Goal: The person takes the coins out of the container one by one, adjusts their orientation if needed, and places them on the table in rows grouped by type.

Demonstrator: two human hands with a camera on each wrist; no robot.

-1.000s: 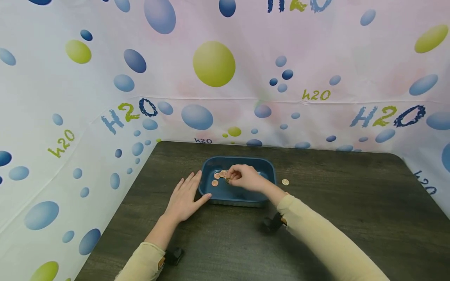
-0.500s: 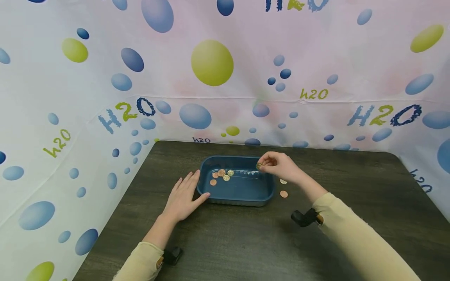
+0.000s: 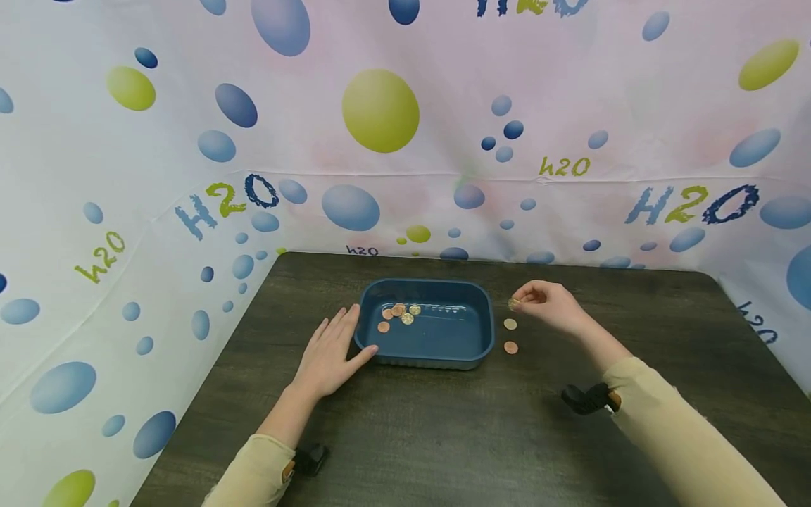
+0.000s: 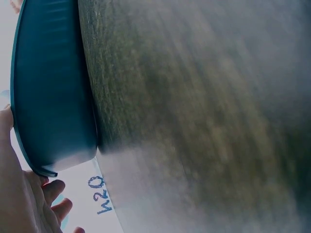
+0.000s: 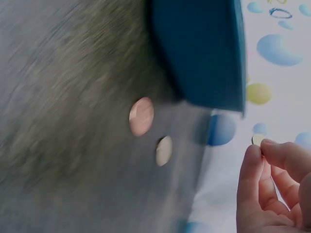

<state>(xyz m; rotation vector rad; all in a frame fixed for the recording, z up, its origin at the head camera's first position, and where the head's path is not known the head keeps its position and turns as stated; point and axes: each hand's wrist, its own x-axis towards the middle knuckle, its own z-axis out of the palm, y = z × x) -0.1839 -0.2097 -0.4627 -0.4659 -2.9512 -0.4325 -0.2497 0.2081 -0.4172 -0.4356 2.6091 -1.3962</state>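
Note:
A blue rectangular tray (image 3: 424, 355) stands on the dark table, with several copper and gold coins (image 3: 398, 310) grouped at its left end. My left hand (image 3: 326, 355) lies with straight, spread fingers against the tray's left rim; the left wrist view shows fingers (image 4: 51, 194) at the tray's edge. To the right of the tray, my right hand (image 3: 550, 306) pinches a gold coin (image 5: 258, 139) between thumb and forefinger, above the table. Below that hand, a gold coin (image 3: 510, 324) and a copper coin (image 3: 510, 348) lie in a column beside the tray's right side.
The dark wood-grain table (image 3: 405, 436) reaches back to a white backdrop (image 3: 443, 141) printed with bubbles and H2O lettering. A black wrist camera (image 3: 586, 399) sits below the right sleeve, another wrist camera (image 3: 312, 459) below the left.
My right hand has lifted a gold coin out of the tray and carried it over the right rim to the far end of the coin column. The left hand has stayed in place.

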